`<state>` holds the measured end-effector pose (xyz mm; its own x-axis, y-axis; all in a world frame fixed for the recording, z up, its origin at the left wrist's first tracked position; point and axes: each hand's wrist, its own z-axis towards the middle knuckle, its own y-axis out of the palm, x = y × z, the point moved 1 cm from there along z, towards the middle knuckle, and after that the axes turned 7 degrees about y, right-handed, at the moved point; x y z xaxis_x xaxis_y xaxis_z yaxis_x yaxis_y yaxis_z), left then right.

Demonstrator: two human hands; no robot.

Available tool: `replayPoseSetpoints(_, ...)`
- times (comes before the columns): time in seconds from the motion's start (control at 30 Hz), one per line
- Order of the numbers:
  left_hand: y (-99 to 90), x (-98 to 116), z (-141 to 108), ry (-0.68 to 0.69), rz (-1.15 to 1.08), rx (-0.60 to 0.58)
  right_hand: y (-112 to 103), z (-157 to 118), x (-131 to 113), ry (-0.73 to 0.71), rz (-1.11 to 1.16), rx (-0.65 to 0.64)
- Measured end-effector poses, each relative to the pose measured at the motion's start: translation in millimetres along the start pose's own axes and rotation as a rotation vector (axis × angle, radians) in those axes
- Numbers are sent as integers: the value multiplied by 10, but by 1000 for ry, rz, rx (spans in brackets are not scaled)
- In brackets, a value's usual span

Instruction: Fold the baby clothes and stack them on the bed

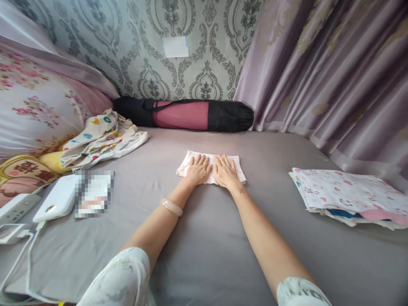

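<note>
A small folded cloth [210, 158], white with a faint pink pattern, lies flat on the grey bed sheet [204, 229]. Pressed flat on its left half is my left hand [199, 169], fingers spread and pointing away from me. My right hand [225, 171] rests likewise on the right half, palm down, with its thumb beside the left thumb. Both hands touch the cloth without gripping it, and they cover much of its middle. To the right lies a folded stack of printed cloth [350, 191], white with pink and blue showing at its edges.
A black and pink long bag [181, 114] lies along the wall. Crumpled patterned fabric [105, 138] and a floral pillow [35, 102] are at left. Nearer are a white power bank [59, 197], a power strip [19, 208], cables and a blurred-out item [94, 193]. Curtains [318, 63] hang right.
</note>
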<state>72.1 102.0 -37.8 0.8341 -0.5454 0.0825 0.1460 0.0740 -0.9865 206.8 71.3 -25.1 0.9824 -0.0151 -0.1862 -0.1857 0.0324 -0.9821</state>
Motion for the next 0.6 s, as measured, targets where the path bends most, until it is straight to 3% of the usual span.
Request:
replayPoseSetpoints(0.23,83,-21,15,-37,-12,-45,39,40,13,22,-24,-87)
replayPoseSetpoints(0.4,36,-33,33,-35,-48,-54,10,61,40,13,-4,-116)
replayPoseSetpoints(0.6,-32,-209,12,-135,11,33,-24,93,230,126,-43,28)
